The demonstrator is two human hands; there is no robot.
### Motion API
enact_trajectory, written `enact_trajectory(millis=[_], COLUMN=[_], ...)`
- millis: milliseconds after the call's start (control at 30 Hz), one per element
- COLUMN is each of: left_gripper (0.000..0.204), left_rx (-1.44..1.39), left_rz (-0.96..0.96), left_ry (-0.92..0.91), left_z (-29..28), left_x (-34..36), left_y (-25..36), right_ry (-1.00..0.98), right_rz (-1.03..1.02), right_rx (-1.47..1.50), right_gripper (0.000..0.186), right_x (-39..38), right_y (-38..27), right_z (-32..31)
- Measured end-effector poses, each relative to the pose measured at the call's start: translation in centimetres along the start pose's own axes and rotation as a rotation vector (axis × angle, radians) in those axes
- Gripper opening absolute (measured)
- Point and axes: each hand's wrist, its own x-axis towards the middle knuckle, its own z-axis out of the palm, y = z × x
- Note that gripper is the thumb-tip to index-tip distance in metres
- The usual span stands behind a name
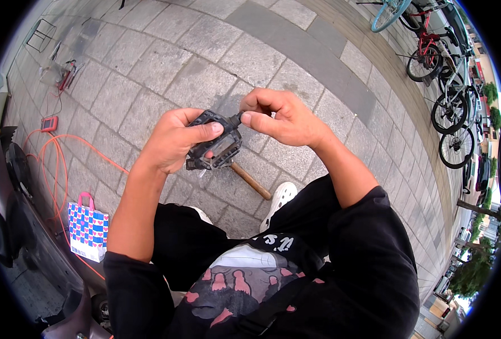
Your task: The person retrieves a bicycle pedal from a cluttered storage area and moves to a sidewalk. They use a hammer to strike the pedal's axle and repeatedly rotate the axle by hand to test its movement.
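Observation:
A black bicycle pedal is held up in front of me, above the paving. My left hand grips its body, with the thumb across the top edge and a fingertip showing through the frame opening. At the pedal's axle end, my right hand pinches with thumb and curled forefinger. Below the pedal, a wooden handle slants over the ground; its far end is hidden behind the pedal, so I cannot tell what tool it belongs to.
An orange hose loops on the left near a red device. A checkered bag stands beside a dark scooter. Tools lie far left. Parked bicycles line the right side.

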Motion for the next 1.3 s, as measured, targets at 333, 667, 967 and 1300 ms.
enact_trajectory(millis=[333,667,967,1300], left_gripper=[0.031,0.03,0.03,0.028], left_rx=[-0.001,-0.009,-0.032,-0.03], left_rz=[0.005,0.005,0.017,0.019], left_ry=[0.062,-0.048,-0.056,-0.076], left_z=[-0.5,1.1,1.3,0.5], left_x=[-2.2,-2.4,-2.8,-3.3], left_y=[0.5,-0.1,-0.3,1.5], right_ry=[-0.041,-0.01,-0.007,0.052], right_rz=[0.192,0.152,0.094,0.099], right_rx=[-0.074,0.047,-0.007,-0.022], right_gripper=[0.046,0.011,0.015,0.013], right_x=[1.2,-2.1,-2.7,-1.4], right_y=[-2.2,-3.3,-2.8,-4.4], right_z=[1.9,1.2,1.1,1.9])
